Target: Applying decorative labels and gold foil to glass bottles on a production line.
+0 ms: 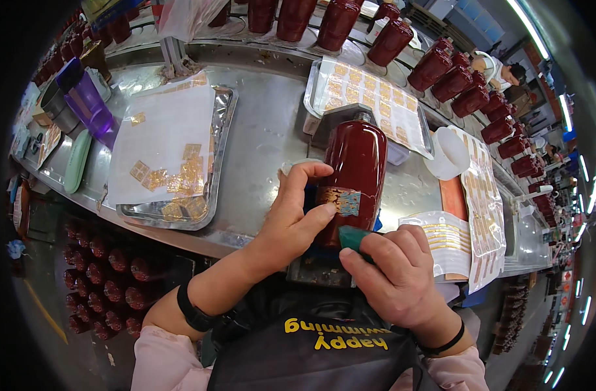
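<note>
The dark red bottle (363, 150) lies by the tabletop (259, 130), in front of the person. The left hand (288, 218) has spread fingers, its thumb on the shiny patch (347, 202). The right hand's (399, 274) fingers grip a green scraper (352, 238). A slipping thumb or hard scrape could shift the patch — or wrinkle it.

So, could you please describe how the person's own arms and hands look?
Both the left hand and the right hand are ungloved. The left arm wears a broad black band and the right a slimmer black band. Behind these are a light pink left sleeve and a matching right sleeve.
</note>
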Available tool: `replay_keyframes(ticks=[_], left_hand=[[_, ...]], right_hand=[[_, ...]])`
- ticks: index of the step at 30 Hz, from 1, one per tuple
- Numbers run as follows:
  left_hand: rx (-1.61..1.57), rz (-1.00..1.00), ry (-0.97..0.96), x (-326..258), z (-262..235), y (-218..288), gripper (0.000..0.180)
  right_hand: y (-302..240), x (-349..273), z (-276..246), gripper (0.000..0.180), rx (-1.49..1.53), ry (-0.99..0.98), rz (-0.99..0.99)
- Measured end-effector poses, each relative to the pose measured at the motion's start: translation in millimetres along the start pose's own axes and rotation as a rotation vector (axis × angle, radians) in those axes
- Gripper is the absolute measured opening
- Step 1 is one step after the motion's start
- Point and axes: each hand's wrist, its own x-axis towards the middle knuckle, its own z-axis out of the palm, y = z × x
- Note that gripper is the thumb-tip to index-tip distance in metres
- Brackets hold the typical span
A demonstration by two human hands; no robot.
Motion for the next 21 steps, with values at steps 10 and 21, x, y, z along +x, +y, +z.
replay_keyframes(ticks=[10, 21], left_hand=[[0.066, 0.085, 0.039, 0, 1, -10, 0.043], [0.056, 0.058, -0.005, 2, -4, -12, 0.045]], right_hand=[[-20, 11, 6, 0.026, -0.166, -0.063, 0.098], [-23, 11, 7, 0.027, -0.231, -0.028, 0.124]])
